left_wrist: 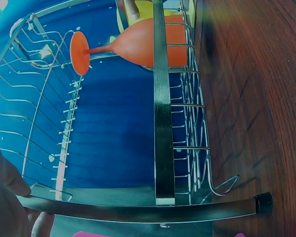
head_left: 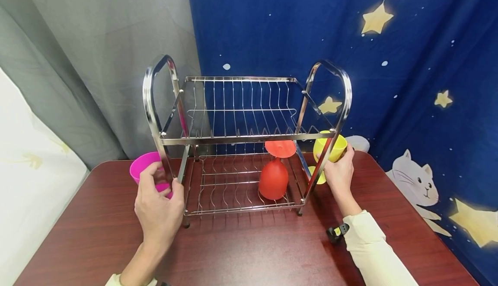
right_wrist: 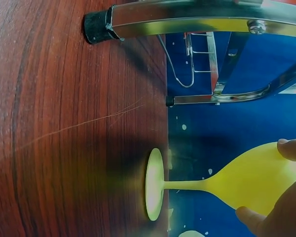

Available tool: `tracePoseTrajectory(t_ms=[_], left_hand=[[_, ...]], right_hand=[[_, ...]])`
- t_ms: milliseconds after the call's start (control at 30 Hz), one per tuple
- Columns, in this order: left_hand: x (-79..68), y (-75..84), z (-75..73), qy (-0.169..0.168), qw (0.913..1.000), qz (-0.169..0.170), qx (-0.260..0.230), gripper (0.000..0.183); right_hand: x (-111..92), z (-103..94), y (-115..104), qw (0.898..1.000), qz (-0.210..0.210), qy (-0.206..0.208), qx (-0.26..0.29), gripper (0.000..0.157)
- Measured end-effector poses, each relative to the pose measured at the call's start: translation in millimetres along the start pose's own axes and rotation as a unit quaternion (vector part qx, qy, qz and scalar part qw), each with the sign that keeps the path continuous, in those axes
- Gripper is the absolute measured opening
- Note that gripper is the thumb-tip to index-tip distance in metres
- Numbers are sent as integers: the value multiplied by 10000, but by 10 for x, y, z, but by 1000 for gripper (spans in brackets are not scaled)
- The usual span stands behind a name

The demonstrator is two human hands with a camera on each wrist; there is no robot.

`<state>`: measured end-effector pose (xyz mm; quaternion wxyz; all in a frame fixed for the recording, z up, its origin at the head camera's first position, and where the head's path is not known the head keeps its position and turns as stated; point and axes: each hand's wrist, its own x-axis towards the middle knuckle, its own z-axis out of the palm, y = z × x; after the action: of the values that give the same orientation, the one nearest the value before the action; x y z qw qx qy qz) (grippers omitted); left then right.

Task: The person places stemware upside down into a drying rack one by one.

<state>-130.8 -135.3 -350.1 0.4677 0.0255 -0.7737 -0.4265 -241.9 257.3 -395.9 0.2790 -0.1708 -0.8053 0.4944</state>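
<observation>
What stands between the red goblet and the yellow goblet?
The rack's metal right side frame: in the head view, it separates the red goblet inside from the yellow goblet outside.

From my end, I can read no text, label, brand, number or sign in any camera view.

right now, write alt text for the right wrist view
A right hand grips a yellow, stemmed, plastic-looking goblet by its bowl. In this sideways view, a shiny metal rack is at the top, a brown wooden table at left.
</observation>
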Motion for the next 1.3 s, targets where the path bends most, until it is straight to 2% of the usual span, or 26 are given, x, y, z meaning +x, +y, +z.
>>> tracePoseTrajectory(t_ms=[200, 600, 1300], left_hand=[[-5, 1, -5, -4, 10000, -10, -3, 41], [-14, -13, -12, 2, 10000, 6, 35, 41], [-3, -3, -4, 7, 10000, 8, -10, 41]], right_hand=[[-12, -13, 3, 9999, -138, 48, -3, 93], [-60, -47, 18, 9998, -89, 148, 50, 93], [-159, -125, -48, 9979, -338, 318, 445, 84]])
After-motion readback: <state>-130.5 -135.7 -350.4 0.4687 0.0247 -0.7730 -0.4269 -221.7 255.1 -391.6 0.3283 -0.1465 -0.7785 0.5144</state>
